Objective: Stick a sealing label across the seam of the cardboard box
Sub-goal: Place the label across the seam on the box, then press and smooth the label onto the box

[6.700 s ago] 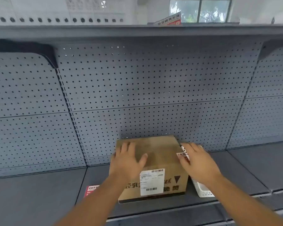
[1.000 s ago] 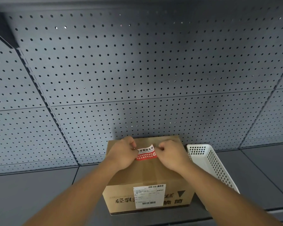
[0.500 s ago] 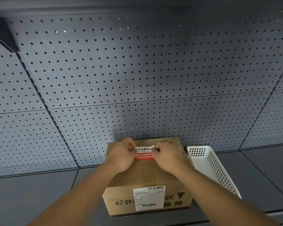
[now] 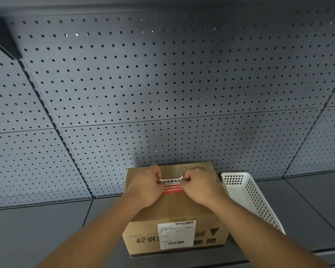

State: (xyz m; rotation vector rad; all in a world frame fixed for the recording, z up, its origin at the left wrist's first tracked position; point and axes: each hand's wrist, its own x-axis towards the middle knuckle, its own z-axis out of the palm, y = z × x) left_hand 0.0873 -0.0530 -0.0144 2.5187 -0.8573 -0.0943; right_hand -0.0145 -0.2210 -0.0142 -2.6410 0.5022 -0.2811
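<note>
A brown cardboard box (image 4: 174, 213) stands on the grey shelf, with a white shipping label on its front face. Over the middle of its top lies a red and white sealing label (image 4: 172, 186), its lower red edge on the cardboard and its upper white edge curled up. My left hand (image 4: 145, 187) pinches the label's left end. My right hand (image 4: 199, 187) pinches the right end. Both hands rest on the box top. The seam under the label is mostly hidden by my hands.
A white perforated plastic basket (image 4: 249, 198) stands right beside the box on the right. The grey pegboard back wall (image 4: 162, 93) rises directly behind the box. The grey shelf (image 4: 46, 229) stretches to the left and right.
Since a second ago the two hands have drawn closer together on the label and lowered it; its lower edge now lies on the box top. The box and the basket stay put.
</note>
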